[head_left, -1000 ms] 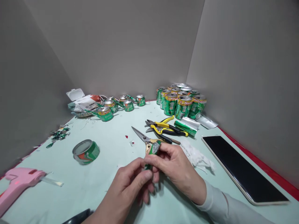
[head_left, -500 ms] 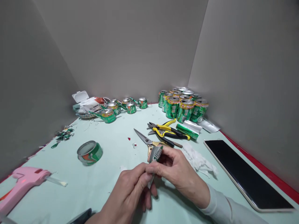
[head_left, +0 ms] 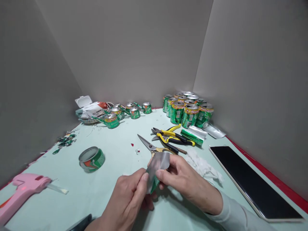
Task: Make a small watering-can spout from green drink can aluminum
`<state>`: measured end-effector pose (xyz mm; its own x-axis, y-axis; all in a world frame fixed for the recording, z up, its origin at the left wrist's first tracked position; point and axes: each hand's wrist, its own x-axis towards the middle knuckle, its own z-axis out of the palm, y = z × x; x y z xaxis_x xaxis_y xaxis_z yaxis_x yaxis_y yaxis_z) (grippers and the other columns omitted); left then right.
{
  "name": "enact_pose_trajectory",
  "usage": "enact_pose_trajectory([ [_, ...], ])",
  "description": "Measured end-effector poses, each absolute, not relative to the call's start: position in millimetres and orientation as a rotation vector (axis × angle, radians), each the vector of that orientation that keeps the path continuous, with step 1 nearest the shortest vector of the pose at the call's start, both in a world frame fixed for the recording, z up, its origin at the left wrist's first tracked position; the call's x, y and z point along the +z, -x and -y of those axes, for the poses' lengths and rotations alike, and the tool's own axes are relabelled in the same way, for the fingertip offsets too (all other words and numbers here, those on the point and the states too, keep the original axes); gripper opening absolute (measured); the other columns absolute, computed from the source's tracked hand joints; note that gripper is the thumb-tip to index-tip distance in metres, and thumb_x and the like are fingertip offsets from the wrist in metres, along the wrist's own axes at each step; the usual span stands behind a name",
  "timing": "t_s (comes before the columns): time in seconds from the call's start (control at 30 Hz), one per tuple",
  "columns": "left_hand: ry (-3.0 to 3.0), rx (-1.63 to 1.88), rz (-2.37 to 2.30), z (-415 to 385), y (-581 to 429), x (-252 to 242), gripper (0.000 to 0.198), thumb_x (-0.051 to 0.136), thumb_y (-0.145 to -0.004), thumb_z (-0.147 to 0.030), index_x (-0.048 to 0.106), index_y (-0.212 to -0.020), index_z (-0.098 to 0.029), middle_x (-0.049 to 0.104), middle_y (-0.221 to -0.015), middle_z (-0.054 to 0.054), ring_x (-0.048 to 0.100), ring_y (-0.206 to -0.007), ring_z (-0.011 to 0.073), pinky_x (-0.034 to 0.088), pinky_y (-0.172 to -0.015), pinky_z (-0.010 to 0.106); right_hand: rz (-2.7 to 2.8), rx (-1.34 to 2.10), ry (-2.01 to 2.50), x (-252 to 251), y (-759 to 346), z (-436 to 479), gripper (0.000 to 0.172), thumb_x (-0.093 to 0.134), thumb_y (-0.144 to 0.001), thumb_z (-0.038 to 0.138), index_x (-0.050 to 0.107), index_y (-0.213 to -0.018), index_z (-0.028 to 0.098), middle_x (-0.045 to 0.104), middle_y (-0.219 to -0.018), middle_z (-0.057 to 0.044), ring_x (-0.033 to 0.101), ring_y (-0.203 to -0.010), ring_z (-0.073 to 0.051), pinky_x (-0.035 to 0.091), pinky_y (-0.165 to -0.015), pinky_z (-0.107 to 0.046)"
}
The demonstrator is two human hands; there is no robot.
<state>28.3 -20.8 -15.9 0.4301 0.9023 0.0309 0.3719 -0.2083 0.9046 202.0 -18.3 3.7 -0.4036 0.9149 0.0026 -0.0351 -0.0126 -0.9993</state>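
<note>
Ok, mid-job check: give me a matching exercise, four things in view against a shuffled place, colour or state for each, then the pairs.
1. metal sheet
2. glue gun
3. tablet
4. wipes packet

A. black-faced, lying flat at the right
B. at the back left, white lid raised
C. held by left hand and right hand
D. pink, at the near left

Pairs: 1-C, 2-D, 3-A, 4-B.

Left hand (head_left: 128,194) and right hand (head_left: 184,181) were held close together, thumbs uppermost, fingers curled, both set in pinches; right arm (head_left: 237,211) was sleeved to wrist.
</note>
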Motion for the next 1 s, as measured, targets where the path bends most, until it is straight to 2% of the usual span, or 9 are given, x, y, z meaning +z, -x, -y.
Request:
enact_pose_trajectory([
  [0.13, -1.476, 0.770, -1.009, 20.7, -28.0, -17.0, 0.049, 0.044, -0.092, -0.059, 0.060, -0.070, -0.017, 0.070, -0.055, 0.007, 0.065, -0.044, 0.0176, 0.052, -0.046, 0.025, 1.508, 1.568, 0.801, 4.0, -206.8, 15.8, 0.019, 0.059, -0.086, 0.035, 0.062, -0.083, 0.016, 0.063, -0.077, -0.005, 0.060, -0.069, -0.018, 0.047, -0.067, -0.033],
  [0.23, -1.307, 0.777, -0.902, 18.4, -26.1, -14.7, 0.047, 0.047, -0.093, -0.055, 0.062, -0.073, -0.015, 0.072, -0.054, 0.007, 0.066, -0.042, 0.0173, 0.052, -0.046, 0.024, 1.458, 1.515, 0.746, 1.8, -210.9, 12.0, 0.018, 0.067, -0.081, 0.030, 0.064, -0.093, 0.016, 0.062, -0.087, -0.004, 0.057, -0.082, -0.018, 0.044, -0.075, -0.032],
  [0.37, -1.326, 0.787, -0.863, 13.7, -25.9, -11.0, 0.040, 0.052, -0.091, -0.052, 0.061, -0.077, -0.016, 0.074, -0.063, 0.007, 0.068, -0.045, 0.0182, 0.054, -0.047, 0.026, 1.286, 1.538, 0.719, -2.5, -211.4, 9.4, 0.040, 0.074, -0.076, 0.023, 0.058, -0.112, 0.019, 0.061, -0.090, 0.000, 0.055, -0.080, -0.014, 0.043, -0.071, -0.025],
  [0.53, -1.728, 0.777, -1.019, 12.9, -27.7, -15.3, 0.027, 0.048, -0.094, -0.039, 0.060, -0.079, -0.019, 0.069, -0.065, 0.002, 0.065, -0.053, 0.0155, 0.051, -0.051, 0.023, 1.234, 1.467, 0.864, -4.2, -198.2, 14.2, 0.024, 0.070, -0.082, 0.036, 0.055, -0.091, 0.019, 0.056, -0.078, 0.002, 0.053, -0.069, -0.012, 0.045, -0.060, -0.024],
  [0.63, -1.952, 0.778, -1.107, 13.0, -27.0, -18.2, 0.021, 0.045, -0.095, -0.030, 0.060, -0.083, -0.021, 0.068, -0.060, -0.001, 0.062, -0.052, 0.0138, 0.046, -0.054, 0.021, 1.229, 1.383, 0.922, -7.6, -189.1, 15.1, 0.023, 0.069, -0.082, 0.038, 0.056, -0.083, 0.018, 0.053, -0.075, 0.003, 0.050, -0.067, -0.011, 0.046, -0.056, -0.021],
  [0.83, -1.790, 0.804, -1.145, 11.8, -29.6, -13.7, 0.029, 0.041, -0.097, -0.037, 0.054, -0.077, -0.022, 0.071, -0.058, 0.000, 0.066, -0.052, 0.0157, 0.050, -0.057, 0.022, 1.158, 1.356, 1.004, -16.4, -184.2, 8.8, 0.019, 0.071, -0.075, 0.032, 0.063, -0.082, 0.016, 0.058, -0.069, 0.002, 0.054, -0.060, -0.012, 0.049, -0.052, -0.023],
  [1.0, -1.492, 0.836, -0.987, 11.0, -31.7, -7.2, 0.030, 0.049, -0.094, -0.040, 0.061, -0.080, -0.017, 0.074, -0.065, 0.005, 0.070, -0.055, 0.0192, 0.055, -0.060, 0.028, 1.123, 1.408, 0.990, -12.4, -190.9, 6.3, 0.020, 0.072, -0.072, 0.028, 0.066, -0.085, 0.014, 0.061, -0.067, 0.003, 0.052, -0.050, -0.008, 0.045, -0.049, -0.021],
])
